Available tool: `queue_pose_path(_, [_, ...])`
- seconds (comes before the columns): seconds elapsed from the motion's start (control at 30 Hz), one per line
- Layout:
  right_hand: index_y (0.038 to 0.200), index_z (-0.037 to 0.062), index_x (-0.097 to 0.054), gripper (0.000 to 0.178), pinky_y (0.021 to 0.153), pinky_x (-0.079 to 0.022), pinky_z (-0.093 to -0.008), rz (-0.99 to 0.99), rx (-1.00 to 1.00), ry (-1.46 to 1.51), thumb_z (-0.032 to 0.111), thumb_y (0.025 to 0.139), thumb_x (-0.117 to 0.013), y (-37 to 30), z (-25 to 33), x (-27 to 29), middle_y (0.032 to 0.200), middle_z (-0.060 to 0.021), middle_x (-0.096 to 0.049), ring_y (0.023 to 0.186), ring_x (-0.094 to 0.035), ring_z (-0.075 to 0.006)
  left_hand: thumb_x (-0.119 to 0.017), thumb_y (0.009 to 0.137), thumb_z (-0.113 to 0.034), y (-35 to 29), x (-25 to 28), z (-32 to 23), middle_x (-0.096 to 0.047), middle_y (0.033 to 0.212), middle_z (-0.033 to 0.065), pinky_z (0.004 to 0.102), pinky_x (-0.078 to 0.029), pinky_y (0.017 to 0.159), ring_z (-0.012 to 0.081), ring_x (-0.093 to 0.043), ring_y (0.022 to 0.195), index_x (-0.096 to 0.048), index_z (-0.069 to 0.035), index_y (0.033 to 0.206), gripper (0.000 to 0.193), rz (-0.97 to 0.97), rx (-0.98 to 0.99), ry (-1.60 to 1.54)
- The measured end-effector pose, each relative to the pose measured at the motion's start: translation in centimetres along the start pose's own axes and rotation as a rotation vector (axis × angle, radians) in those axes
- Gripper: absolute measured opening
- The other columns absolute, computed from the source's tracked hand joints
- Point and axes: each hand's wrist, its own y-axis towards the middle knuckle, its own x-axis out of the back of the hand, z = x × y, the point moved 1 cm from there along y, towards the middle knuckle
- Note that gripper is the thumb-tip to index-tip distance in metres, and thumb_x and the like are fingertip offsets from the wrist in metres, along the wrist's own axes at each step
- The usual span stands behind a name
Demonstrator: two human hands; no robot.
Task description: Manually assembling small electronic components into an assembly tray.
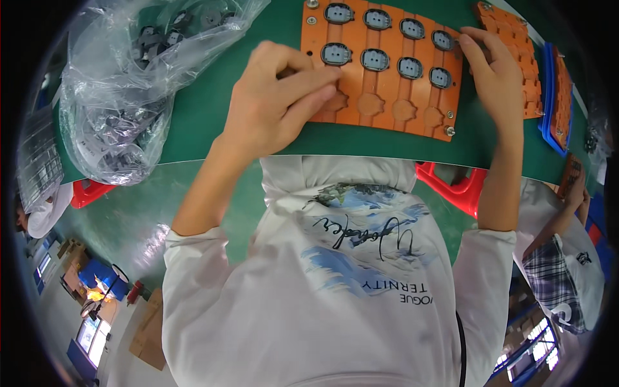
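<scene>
An orange plate with metal pins at its corners lies on the green tabletop. Two rows of oval grey parts with black rims, such as the grey part, sit in its recesses; a nearer row of recesses shows only orange. My left hand is over the plate's left edge, thumb and fingers pinched just below the leftmost part of the second row. What they hold, if anything, is hidden. My right hand has thumb and forefinger close together at the plate's upper right edge, gripping it.
A clear plastic bag with dark grey parts lies at the left. More orange plates and a blue tray are at the right. Red stools stand under the table edge. Another person works at the far right.
</scene>
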Motion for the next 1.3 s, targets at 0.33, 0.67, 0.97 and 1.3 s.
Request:
queue_pose_path(0.33, [0.122,0.0084,-0.066,0.033,0.044,-0.031,-0.0199,-0.116,-0.236,0.453,0.031,0.101,-0.054,1.0,0.7,0.8,0.075,0.0011,-0.059,0.057,-0.045,-0.0033,-0.075,0.080,-0.002,0.3,0.0,0.0,-0.062,0.073,0.0044,0.0254,-0.046,0.050,0.0133,-0.059,0.061,-0.071,-0.006,0.090,0.012,-0.171,0.334,-0.152])
queue_pose_path(0.67, [0.127,0.0074,-0.063,0.043,0.042,-0.031,-0.0197,0.105,-0.264,0.309,0.039,0.103,-0.047,1.3,3.2,1.5,0.095,0.0001,-0.059,0.060,-0.044,-0.0029,-0.079,0.074,-0.009,0.0,-1.2,-1.0,-0.064,0.092,0.0038,0.0357,-0.046,0.081,0.0258,-0.054,0.090,-0.074,-0.011,0.094,0.021,-0.174,0.175,0.085])
queue_pose_path(0.97, [0.133,0.0028,-0.058,0.049,0.056,-0.040,-0.0214,0.280,-0.035,0.003,0.039,0.102,-0.049,2.3,-0.8,1.8,0.118,-0.0005,-0.062,0.068,-0.047,-0.0068,-0.081,0.068,-0.011,2.1,1.1,-1.1,-0.059,0.112,0.0054,0.0388,-0.043,0.089,0.0277,-0.050,0.101,-0.072,-0.010,0.107,0.040,0.281,-0.083,0.060])
queue_pose_path(1.3, [0.115,-0.0022,-0.061,0.030,0.081,-0.050,-0.0326,-0.020,-0.177,0.123,0.022,0.100,-0.054,-0.6,4.5,1.3,0.104,-0.0153,-0.064,0.093,-0.064,-0.0259,-0.080,0.070,-0.009,0.7,1.0,-1.0,-0.060,0.101,0.0038,0.0383,-0.045,0.080,0.0260,-0.052,0.090,-0.071,-0.006,0.097,0.029,0.192,-0.151,0.051])
